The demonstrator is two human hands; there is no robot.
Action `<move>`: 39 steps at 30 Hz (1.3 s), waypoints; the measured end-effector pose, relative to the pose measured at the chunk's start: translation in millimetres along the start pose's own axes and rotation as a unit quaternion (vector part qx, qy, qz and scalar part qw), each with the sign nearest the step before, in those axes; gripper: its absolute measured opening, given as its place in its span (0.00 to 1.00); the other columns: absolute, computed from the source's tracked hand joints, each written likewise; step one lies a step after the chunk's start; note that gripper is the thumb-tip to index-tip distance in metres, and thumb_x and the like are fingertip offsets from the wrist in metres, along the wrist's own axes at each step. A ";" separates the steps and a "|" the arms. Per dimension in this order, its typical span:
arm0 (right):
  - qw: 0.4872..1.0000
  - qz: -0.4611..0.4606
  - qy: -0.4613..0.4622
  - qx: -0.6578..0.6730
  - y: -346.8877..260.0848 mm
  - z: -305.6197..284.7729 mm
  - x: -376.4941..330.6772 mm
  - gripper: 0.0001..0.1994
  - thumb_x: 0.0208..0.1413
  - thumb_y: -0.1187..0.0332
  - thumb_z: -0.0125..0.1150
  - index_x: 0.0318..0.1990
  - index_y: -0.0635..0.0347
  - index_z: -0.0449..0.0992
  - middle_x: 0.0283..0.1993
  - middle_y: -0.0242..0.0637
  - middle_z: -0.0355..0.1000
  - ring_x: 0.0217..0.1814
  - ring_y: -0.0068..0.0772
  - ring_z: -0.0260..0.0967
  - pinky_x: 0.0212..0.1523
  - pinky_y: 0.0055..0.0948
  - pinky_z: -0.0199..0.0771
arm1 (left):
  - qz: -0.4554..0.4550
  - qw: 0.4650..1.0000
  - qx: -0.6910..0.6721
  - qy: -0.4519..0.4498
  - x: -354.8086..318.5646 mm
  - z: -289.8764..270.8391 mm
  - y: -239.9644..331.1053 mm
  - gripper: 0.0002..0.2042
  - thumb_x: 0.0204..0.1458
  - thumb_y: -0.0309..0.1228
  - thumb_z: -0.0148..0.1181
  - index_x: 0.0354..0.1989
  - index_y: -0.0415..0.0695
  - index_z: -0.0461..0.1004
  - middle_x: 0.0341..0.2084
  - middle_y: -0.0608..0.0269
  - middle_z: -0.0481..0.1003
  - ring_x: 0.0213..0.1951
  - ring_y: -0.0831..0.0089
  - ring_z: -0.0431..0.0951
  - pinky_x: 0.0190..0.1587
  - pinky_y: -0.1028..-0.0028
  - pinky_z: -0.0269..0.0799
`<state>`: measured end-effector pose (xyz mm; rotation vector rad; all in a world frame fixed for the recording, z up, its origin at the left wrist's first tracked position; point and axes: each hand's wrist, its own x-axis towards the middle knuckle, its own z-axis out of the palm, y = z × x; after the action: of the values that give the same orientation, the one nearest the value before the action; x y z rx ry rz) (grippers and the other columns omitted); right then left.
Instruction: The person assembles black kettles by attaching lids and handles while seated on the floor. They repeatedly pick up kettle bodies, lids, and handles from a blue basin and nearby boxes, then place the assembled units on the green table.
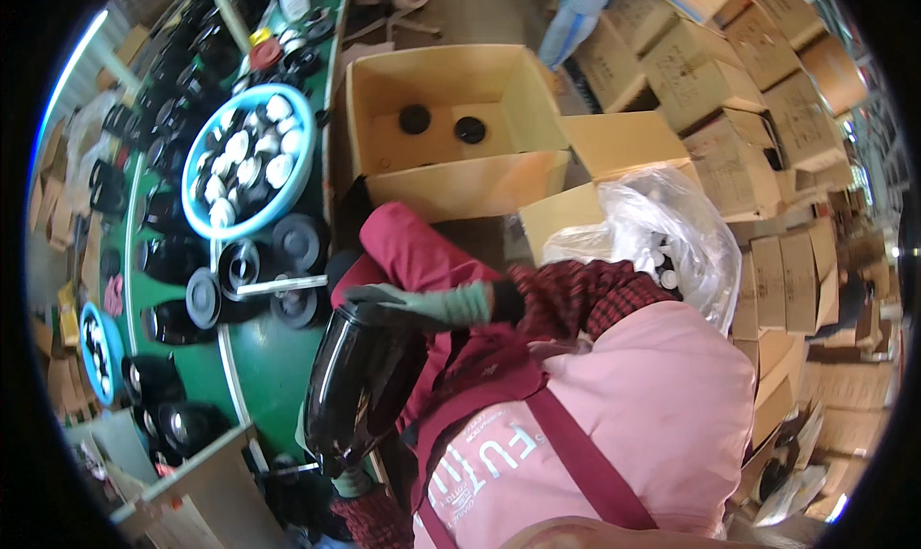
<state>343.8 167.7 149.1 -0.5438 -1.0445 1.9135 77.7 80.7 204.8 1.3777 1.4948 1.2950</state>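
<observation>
I hold a glossy black vessel (353, 388), shaped like a kettle body, tilted against my red apron. My right hand (414, 305), in a grey-green glove with a plaid sleeve behind it, grips the vessel's upper end. Only a bit of the glove on my left hand (350, 480) shows, under the vessel's lower end, where it holds the base. The vessel hides the fingers of both hands.
A green table (264, 362) on the left carries several black vessels, black lids (297, 244) and a blue basin (251, 161) of caps. Ahead stands an open cardboard box (460, 180) with two black discs. A clear plastic bag (662, 233) and stacked boxes (739, 79) fill the right. Another person's legs (576, 12) stand at the top.
</observation>
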 end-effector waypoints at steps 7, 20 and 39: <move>0.988 0.064 -0.099 -0.101 -42.9 -26.0 12.5 0.28 0.75 0.54 0.42 0.77 0.56 0.52 0.66 0.33 0.63 0.63 0.23 0.62 0.64 0.23 0.62 | 0.205 0.958 0.197 -0.042 12.5 -7.0 36.2 0.33 0.48 0.45 0.73 0.58 0.35 0.73 0.50 0.49 0.79 0.49 0.56 0.80 0.53 0.61 0.75; 0.999 -0.016 -0.029 -0.037 -46.3 -5.7 0.4 0.31 0.75 0.49 0.40 0.76 0.60 0.53 0.77 0.40 0.54 0.78 0.33 0.53 0.78 0.31 0.47 | -0.013 0.999 -0.013 -0.030 7.8 5.9 22.1 0.32 0.47 0.47 0.73 0.54 0.34 0.78 0.47 0.54 0.81 0.49 0.60 0.81 0.54 0.65 0.76; 0.991 -0.052 0.011 -0.124 -60.2 4.1 11.0 0.26 0.74 0.58 0.43 0.74 0.61 0.58 0.74 0.42 0.58 0.77 0.37 0.54 0.78 0.33 0.47 | 0.093 0.981 0.104 -0.135 10.0 -7.2 2.2 0.28 0.57 0.37 0.66 0.64 0.36 0.69 0.58 0.52 0.75 0.52 0.60 0.80 0.57 0.65 0.75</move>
<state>364.1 191.7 201.7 -0.6354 -1.2803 1.6934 69.6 88.9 209.8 1.7887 1.3686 1.0287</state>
